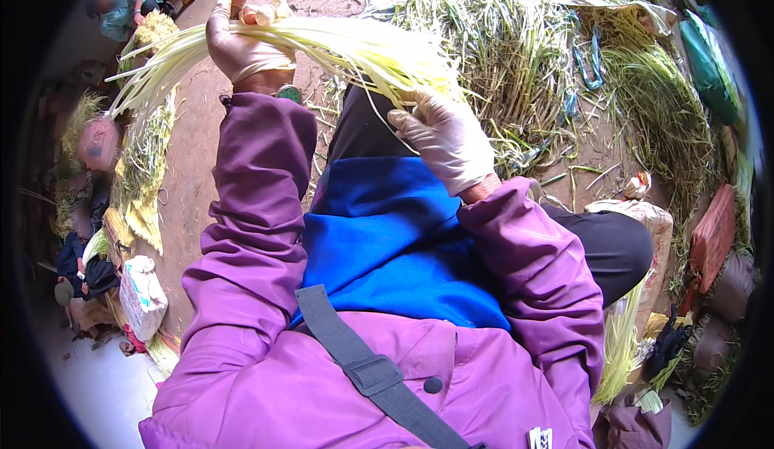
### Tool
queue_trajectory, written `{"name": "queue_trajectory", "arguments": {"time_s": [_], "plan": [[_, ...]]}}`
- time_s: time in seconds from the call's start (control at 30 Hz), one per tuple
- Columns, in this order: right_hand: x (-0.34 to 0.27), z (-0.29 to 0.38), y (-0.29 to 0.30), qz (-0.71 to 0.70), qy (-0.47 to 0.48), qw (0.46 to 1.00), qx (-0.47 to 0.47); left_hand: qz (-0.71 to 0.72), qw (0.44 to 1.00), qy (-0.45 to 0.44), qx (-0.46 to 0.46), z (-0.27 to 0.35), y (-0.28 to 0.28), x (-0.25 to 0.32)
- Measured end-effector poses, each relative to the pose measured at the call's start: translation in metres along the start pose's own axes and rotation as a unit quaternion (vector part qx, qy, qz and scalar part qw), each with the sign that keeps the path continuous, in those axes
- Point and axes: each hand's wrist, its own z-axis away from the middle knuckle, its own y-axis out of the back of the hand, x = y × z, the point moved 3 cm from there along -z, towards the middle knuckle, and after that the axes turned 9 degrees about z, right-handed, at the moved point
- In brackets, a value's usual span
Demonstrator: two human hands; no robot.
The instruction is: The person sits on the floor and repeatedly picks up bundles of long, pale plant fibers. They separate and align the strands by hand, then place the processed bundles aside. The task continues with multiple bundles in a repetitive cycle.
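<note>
A bundle of long, pale yellow plant stalks (363, 41) stretches across the top centre of the view. My left hand (251, 47), in a thin glove whose fingertips look bare, is closed round the bundle nearer its left end, with loose ends hanging past the wrist. On the right, my right hand (444, 131), gloved as well, touches the lower edge of the bundle; thumb and fingers are close together, and a single thin stalk curves down beside them. Whether they pinch any stalks is hard to tell. Blue cloth (387, 237) covers my lap.
A large heap of green and dried stalks (514, 68) lies on the earthen floor beyond my right hand. A tied sack (656, 225) stands by my right knee, a white bag (143, 298) lies at left. Other people sit at the upper left (130, 4) and lower left.
</note>
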Motion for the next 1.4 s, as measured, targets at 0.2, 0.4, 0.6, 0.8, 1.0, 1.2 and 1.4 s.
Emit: {"name": "queue_trajectory", "arguments": {"time_s": [0.2,0.4,0.6,0.8,1.0,1.2,1.4], "plan": [[-0.004,-0.002,0.001,-0.261,-0.161,0.949,-0.072,0.0,1.0,-0.003,0.009,0.005,-0.004,-0.002],[-0.009,-0.003,0.003,-0.319,-0.173,0.929,-0.079,-0.005,1.0,-0.006,0.015,0.006,-0.005,-0.003],[-0.009,-0.002,0.011,-0.155,-0.105,0.98,-0.07,-0.017,0.999,-0.004,0.036,0.006,-0.003,-0.006],[-0.008,0.001,0.024,0.242,0.183,0.946,0.113,-0.012,1.0,0.005,0.01,0.012,-0.013,-0.012],[0.055,0.011,0.039,0.419,-0.073,0.903,-0.058,-0.06,0.997,-0.042,0.034,-0.001,-0.008,0.0],[0.049,0.02,0.051,0.233,-0.129,0.954,-0.139,-0.019,1.0,-0.005,0.015,-0.007,0.001,-0.002],[0.011,0.011,0.017,-0.093,-0.145,0.981,-0.084,-0.003,0.999,0.003,0.047,-0.006,-0.002,-0.005]]}}
